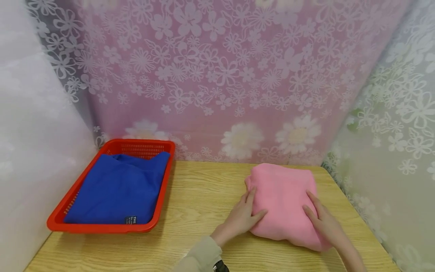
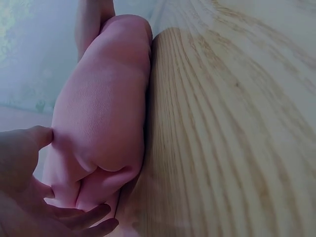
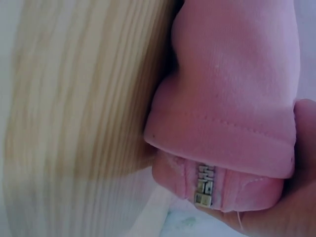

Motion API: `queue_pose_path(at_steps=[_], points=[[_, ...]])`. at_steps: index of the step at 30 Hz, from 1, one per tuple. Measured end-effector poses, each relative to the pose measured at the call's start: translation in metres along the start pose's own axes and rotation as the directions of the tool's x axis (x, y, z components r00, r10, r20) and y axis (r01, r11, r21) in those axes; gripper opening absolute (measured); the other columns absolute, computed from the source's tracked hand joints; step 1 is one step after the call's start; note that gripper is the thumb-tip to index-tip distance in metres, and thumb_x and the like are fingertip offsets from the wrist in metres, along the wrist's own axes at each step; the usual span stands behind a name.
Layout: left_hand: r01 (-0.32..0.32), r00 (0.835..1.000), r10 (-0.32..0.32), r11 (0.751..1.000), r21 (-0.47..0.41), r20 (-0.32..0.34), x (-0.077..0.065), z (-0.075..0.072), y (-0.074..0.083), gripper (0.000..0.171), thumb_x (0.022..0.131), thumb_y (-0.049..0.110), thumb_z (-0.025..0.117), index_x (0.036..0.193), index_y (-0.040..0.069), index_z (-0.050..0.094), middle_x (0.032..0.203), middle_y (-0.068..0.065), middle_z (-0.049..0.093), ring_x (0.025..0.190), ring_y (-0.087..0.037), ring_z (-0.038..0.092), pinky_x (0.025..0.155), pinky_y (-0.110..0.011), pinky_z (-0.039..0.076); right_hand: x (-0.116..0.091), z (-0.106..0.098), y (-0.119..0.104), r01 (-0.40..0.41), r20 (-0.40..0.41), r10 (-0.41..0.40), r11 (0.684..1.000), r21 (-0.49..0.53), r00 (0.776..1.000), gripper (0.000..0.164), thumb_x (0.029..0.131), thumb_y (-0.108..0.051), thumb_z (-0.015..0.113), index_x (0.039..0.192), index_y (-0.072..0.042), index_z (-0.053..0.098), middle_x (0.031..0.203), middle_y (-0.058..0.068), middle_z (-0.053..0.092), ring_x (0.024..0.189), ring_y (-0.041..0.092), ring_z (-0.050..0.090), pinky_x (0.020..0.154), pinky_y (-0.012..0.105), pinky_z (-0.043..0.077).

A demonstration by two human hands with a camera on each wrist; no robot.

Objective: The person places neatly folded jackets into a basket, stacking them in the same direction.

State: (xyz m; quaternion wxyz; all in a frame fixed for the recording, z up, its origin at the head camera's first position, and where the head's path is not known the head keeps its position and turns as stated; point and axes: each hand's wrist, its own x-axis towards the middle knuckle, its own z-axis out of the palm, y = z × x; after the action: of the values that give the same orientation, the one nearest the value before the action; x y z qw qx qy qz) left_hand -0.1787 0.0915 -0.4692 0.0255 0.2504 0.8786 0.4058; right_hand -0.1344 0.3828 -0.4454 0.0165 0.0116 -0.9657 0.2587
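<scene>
Two-handed, touches pink cloth (image 1: 282, 200) with left hand (image 1: 239, 217) at left, right hand (image 1: 324, 223) at right, extending unclenched fingers.

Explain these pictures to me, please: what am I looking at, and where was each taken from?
No robot here: these are a person's bare left hand and right hand. The widest view comes from a camera worn on the head; the two smaller ones come from cameras on the left and right wrists. On the wooden table lies a folded pink cloth with a metal zip. The hands touch it on opposite sides; I cannot see a firm grip. At the left, a red basket holds a folded blue cloth.
</scene>
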Motion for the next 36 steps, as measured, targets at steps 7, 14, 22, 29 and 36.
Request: queue_pose_path(at_steps=[7, 14, 22, 29, 36], points=[[0.016, 1.000, -0.017, 1.000, -0.014, -0.013, -0.007, -0.010, -0.009, 0.082, 0.102, 0.049, 0.056, 0.163, 0.009, 0.018, 0.159, -0.024, 0.032, 0.139, -0.040, 0.045, 0.108, -0.052, 0.044, 0.003, 0.010, -0.019, -0.031, 0.012, 0.031, 0.999, -0.034, 0.999, 0.070, 0.109, -0.046, 0.038, 0.163, -0.009, 0.013, 0.152, 0.043, 0.028, 0.133, 0.065, 0.034, 0.093, 0.079, 0.035], [0.029, 0.999, -0.029, 1.000, -0.010, -0.013, -0.015, -0.021, -0.018, 0.083, 0.103, 0.048, 0.055, 0.163, 0.007, 0.015, 0.160, -0.027, 0.030, 0.139, -0.043, 0.044, 0.108, -0.055, 0.043, 0.005, 0.023, -0.036, -0.051, 0.008, 0.051, 0.997, -0.055, 0.999, 0.068, 0.109, -0.046, 0.038, 0.162, -0.008, 0.015, 0.146, 0.046, 0.033, 0.126, 0.066, 0.042, 0.092, 0.076, 0.039], [0.042, 0.999, -0.043, 0.998, -0.042, -0.025, -0.027, -0.031, -0.029, 0.083, 0.103, 0.044, 0.055, 0.163, 0.007, 0.013, 0.161, -0.027, 0.026, 0.141, -0.044, 0.039, 0.110, -0.057, 0.040, 0.005, 0.034, -0.051, -0.048, 0.017, 0.049, 0.998, -0.027, 0.999, 0.070, 0.108, -0.048, 0.039, 0.163, -0.011, 0.014, 0.148, 0.045, 0.031, 0.124, 0.066, 0.044, 0.092, 0.077, 0.039], [0.060, 0.998, -0.061, 0.998, -0.037, -0.030, -0.036, -0.040, -0.035, 0.083, 0.102, 0.044, 0.055, 0.163, 0.008, 0.012, 0.162, -0.027, 0.025, 0.140, -0.045, 0.041, 0.109, -0.057, 0.041, 0.006, 0.042, -0.066, -0.041, 0.013, 0.042, 0.999, -0.026, 0.999, 0.069, 0.109, -0.047, 0.040, 0.162, -0.011, 0.016, 0.147, 0.044, 0.032, 0.126, 0.065, 0.043, 0.095, 0.076, 0.038], [0.066, 0.997, -0.067, 0.997, -0.045, -0.032, -0.046, -0.050, -0.042, 0.082, 0.103, 0.043, 0.054, 0.163, 0.007, 0.011, 0.163, -0.027, 0.022, 0.141, -0.046, 0.038, 0.110, -0.058, 0.040, 0.005, 0.048, -0.080, 0.004, -0.024, -0.005, 1.000, -0.024, 1.000, 0.067, 0.108, -0.044, 0.044, 0.161, -0.011, 0.021, 0.145, 0.043, 0.038, 0.124, 0.063, 0.047, 0.094, 0.075, 0.040]])
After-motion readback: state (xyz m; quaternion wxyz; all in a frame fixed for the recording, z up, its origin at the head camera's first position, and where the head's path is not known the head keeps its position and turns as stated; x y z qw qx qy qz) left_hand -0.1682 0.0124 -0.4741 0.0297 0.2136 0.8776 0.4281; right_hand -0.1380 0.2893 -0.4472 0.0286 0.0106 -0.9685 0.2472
